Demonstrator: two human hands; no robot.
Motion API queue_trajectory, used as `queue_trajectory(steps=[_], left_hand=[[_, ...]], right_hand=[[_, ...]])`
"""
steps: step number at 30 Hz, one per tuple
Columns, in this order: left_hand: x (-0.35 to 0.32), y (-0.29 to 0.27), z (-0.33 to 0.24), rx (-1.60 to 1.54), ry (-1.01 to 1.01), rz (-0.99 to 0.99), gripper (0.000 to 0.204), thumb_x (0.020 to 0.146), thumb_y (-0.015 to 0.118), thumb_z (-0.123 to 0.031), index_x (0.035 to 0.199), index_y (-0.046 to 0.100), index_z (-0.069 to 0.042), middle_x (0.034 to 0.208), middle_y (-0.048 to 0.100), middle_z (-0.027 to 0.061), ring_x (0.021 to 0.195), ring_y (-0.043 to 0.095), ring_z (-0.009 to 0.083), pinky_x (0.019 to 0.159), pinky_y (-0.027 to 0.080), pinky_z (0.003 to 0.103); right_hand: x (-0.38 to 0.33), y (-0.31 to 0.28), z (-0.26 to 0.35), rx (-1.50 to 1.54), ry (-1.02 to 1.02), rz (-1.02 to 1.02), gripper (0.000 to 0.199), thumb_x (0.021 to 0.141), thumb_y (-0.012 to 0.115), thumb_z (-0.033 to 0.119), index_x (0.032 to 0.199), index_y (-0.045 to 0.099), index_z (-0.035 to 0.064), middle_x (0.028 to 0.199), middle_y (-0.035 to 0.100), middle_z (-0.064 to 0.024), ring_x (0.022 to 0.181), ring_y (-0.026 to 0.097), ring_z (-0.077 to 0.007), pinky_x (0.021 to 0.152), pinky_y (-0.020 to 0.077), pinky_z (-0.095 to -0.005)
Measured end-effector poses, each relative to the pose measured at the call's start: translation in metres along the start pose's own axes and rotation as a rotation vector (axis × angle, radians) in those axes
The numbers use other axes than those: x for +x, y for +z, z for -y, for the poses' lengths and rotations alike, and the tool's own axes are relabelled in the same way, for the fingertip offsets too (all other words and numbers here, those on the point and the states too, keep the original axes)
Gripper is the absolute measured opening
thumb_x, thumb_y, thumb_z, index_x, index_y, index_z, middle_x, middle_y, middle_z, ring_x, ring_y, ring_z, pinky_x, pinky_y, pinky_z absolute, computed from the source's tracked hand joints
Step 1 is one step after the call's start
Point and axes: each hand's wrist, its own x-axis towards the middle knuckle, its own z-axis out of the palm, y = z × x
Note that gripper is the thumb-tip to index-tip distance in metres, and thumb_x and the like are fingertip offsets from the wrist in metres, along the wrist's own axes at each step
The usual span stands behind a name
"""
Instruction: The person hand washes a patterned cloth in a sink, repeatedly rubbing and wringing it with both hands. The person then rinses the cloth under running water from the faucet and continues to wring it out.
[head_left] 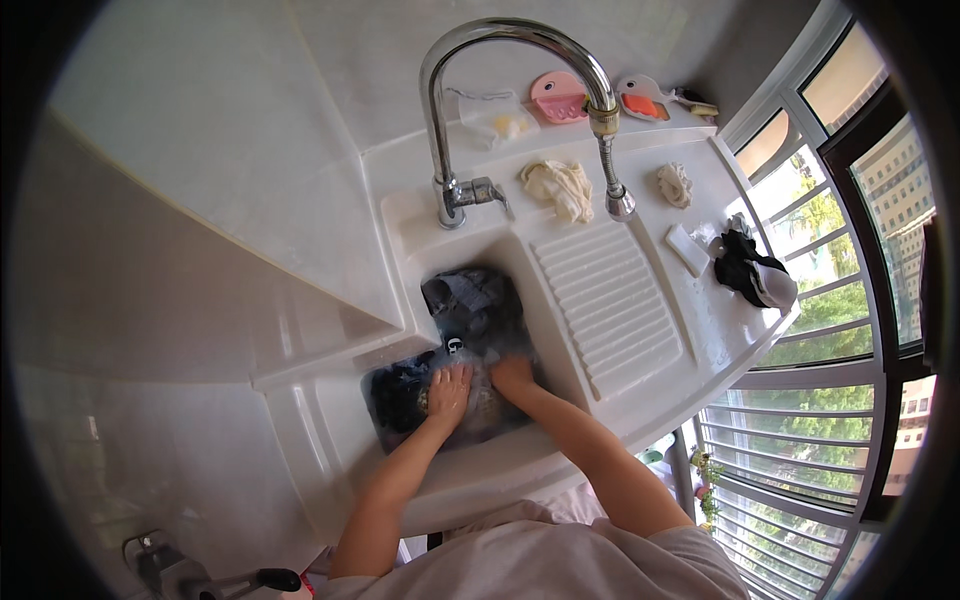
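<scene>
Dark wet clothes (478,300) lie in cloudy water in the basin of a white laundry sink (560,352). Over the cloth, my left hand (450,392) rests flat with its fingers stretched out and pointing away from me. Just to its right, my right hand (512,373) dips into the water against the clothes. Its fingers are mostly hidden by the murky water, so its grip does not show. A small white printed mark shows on the dark fabric beyond my left fingertips.
A curved chrome faucet (436,120) arches over the sink; its spout hangs above the ribbed washboard (610,310). Cream cloth (560,188), a white soap bar (687,250) and a black-and-white garment (752,270) lie around it. Soap dishes (558,98) line the back ledge.
</scene>
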Motion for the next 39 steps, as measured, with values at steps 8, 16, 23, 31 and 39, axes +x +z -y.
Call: queue_trajectory(steps=[8,16,23,31,39], left_hand=[[0.000,-0.080,0.034,-0.706,-0.383,0.004,0.045,0.071,0.081,-0.025,0.106,0.062,-0.004,0.095,0.062,0.0145,0.092,0.062,0.0362,0.075,0.051,0.044],[-0.021,-0.304,0.064,-1.221,-0.317,-0.297,0.025,0.077,0.078,-0.005,0.093,0.060,0.000,0.079,0.059,-0.0015,0.071,0.051,0.0051,0.063,0.045,0.024],[-0.035,-0.285,0.068,-1.250,-0.238,0.099,0.027,0.080,0.078,-0.015,0.095,0.061,-0.001,0.079,0.059,0.0016,0.073,0.053,0.0072,0.066,0.045,0.025],[-0.067,-0.122,0.030,-0.724,-0.031,0.545,0.043,0.091,0.059,-0.041,0.121,0.064,-0.010,0.132,0.053,0.0169,0.122,0.048,0.0332,0.101,0.039,0.039],[0.017,-0.076,0.028,-0.600,-0.052,0.065,0.030,0.088,0.053,-0.008,0.116,0.062,-0.002,0.117,0.061,0.0132,0.111,0.055,0.0320,0.095,0.045,0.043]], right_hand=[[-0.034,-0.116,-0.023,0.550,-0.108,0.025,0.028,0.079,0.066,0.024,0.103,0.068,0.0091,0.096,0.069,-0.0182,0.093,0.066,-0.0365,0.083,0.0516,-0.0422],[-0.140,-0.298,-0.006,0.837,-0.385,-0.292,0.035,0.075,0.076,0.021,0.102,0.062,0.0025,0.091,0.066,-0.0170,0.085,0.064,-0.0356,0.076,0.0504,-0.0404],[-0.134,-0.254,-0.016,0.621,-0.535,-0.130,0.039,0.079,0.074,0.027,0.108,0.058,0.0061,0.098,0.060,-0.0129,0.092,0.061,-0.0345,0.078,0.0487,-0.0436],[-0.117,-0.083,-0.019,0.224,-0.249,0.187,0.040,0.082,0.070,0.036,0.112,0.062,0.0119,0.109,0.061,-0.0090,0.113,0.056,-0.0358,0.093,0.0473,-0.0473],[-0.033,-0.060,-0.037,0.289,-0.105,-0.294,0.026,0.085,0.063,0.023,0.105,0.064,0.0064,0.099,0.062,-0.0120,0.103,0.056,-0.0316,0.086,0.0484,-0.0419]])
